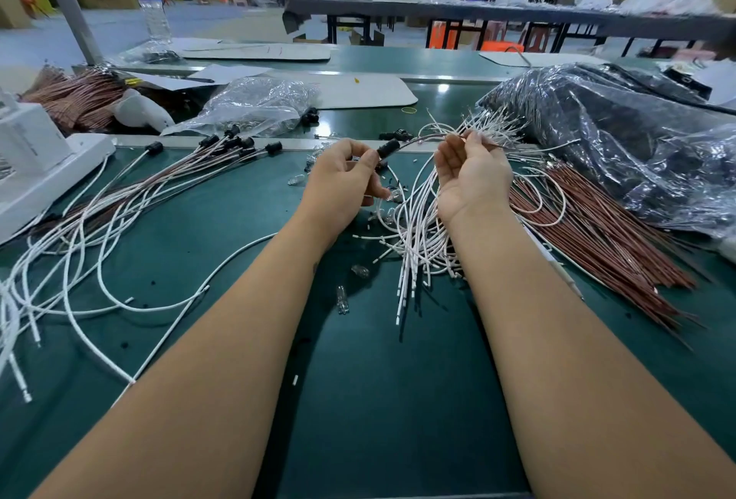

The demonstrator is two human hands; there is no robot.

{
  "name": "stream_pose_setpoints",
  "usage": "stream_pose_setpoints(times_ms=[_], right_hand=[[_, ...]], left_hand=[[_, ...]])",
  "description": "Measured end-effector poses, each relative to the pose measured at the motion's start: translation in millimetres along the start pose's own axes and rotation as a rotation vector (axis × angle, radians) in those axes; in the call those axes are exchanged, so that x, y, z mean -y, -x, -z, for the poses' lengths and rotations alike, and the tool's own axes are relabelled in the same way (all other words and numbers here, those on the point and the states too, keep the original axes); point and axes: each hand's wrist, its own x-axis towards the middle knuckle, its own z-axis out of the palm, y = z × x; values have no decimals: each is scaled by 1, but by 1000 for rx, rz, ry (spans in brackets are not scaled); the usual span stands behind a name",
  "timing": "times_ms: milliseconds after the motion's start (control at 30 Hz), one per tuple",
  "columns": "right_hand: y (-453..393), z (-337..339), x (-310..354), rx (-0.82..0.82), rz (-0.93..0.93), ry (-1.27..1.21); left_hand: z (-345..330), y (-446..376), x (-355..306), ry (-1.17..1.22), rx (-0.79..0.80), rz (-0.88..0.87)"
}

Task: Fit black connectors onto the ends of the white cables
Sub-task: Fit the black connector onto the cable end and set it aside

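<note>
Connector point(388, 148): long axis points far-right, pinched in left hand point(342, 176) fingers.
Right hand point(472, 172): curled fingers grip white cables point(418, 235).
Hidden: cable-to-connector joint unclear.

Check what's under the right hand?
White cables hang under the right hand, which grips the bunch, their ends fanning past its fingers. Below them lies the green mat. Where the palm covers the bunch cannot be seen.

Two hands point(346, 176), one water bottle point(150, 0)
</note>
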Motion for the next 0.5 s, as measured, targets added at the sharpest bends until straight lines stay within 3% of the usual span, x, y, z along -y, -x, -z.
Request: stream_pose_setpoints(times_ms=[133,300,500], right_hand=[[5,0,1,149,-115,72],[17,-7,-11,455,-222,383],[15,-3,-13,590,-262,480]], left_hand=[[4,-2,2,-43,-73,-44],[4,-1,1,-10,-47,-70],[6,-1,-1,2,-74,-69]])
